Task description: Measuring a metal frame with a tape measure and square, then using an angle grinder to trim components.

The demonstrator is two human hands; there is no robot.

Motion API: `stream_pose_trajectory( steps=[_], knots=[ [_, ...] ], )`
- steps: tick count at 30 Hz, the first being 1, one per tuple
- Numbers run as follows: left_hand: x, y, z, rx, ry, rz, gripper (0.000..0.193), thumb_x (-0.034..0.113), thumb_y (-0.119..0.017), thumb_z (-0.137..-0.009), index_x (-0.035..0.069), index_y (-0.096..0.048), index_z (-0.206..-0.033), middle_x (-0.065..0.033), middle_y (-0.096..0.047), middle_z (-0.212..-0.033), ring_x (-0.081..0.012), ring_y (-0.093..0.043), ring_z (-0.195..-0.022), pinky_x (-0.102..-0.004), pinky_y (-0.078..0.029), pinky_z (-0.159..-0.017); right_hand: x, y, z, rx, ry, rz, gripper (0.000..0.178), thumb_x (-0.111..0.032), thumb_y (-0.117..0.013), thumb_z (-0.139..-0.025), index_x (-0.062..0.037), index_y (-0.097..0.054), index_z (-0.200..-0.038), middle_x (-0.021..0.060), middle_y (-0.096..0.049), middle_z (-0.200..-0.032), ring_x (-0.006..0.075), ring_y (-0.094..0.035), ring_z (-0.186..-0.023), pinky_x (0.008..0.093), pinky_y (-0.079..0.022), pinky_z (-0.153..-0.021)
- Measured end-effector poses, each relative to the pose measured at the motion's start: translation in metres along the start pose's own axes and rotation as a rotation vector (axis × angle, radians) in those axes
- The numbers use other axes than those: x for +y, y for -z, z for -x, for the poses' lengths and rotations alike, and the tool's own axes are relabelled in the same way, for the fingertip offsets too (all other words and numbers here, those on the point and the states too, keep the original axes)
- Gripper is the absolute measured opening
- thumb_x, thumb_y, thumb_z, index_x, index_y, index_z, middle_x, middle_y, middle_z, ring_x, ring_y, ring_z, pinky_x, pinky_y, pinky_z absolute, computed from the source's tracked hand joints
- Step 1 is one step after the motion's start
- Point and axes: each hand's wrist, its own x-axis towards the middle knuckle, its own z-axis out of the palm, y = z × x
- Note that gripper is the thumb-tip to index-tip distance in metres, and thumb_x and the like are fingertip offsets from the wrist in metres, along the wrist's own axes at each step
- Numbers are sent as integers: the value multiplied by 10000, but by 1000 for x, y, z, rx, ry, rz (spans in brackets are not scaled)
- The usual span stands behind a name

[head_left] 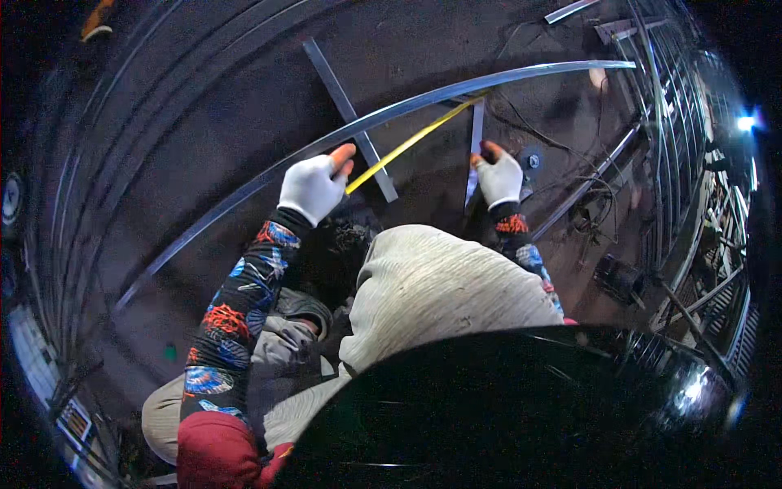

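My left hand (314,186), in a white glove with bare fingertips, is closed at the near end of a yellow tape measure (415,140). The stretched blade slants up and right to a short metal bar (477,122). A long metal tube (456,91), curved by the lens, runs just beyond my hands. It lies across another short metal bar (346,106). My right hand (498,177), gloved the same way, is closed beside the right-hand short bar. Whatever its fingers hold, if anything, is too small to make out.
Metal frames and grilles (676,122) stand along the right side, with cables (586,179) on the dark floor near them. Long metal bars (73,187) lie at the left. My knee (440,277) in pale trousers is below my hands. A dark rounded shape (505,416) fills the bottom.
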Motion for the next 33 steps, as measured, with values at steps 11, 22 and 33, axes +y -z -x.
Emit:
stream_pose_trajectory(
  steps=[11,22,33],
  knots=[
    [-31,7,1,293,20,-14,293,163,-785,-906,199,-797,-1196,-142,-771,-890,-305,-763,-762,-380,-608,-687,-5,-31,-79,-77,-29,518,525,-381,-815,-866,-19,-717,-1234,224,-741,-1172,398,-714,-1105,478,-577,-953],
    [-166,86,-12,373,55,-627,266,240,-730,-954,209,-753,-1218,-97,-696,-790,-312,-708,-702,-445,-570,-645,12,-95,-60,178,-116,129,315,-150,-687,-859,-28,-744,-1143,251,-729,-1134,423,-691,-1099,496,-543,-968],
    [-190,107,28,-70,-133,-385,372,265,-775,-851,73,-722,-1164,-167,-720,-984,-376,-674,-907,-504,-518,-814,-28,-35,-73,258,-154,14,214,-254,-770,-867,-98,-821,-1004,198,-768,-945,372,-754,-939,447,-581,-850]
  ],
)
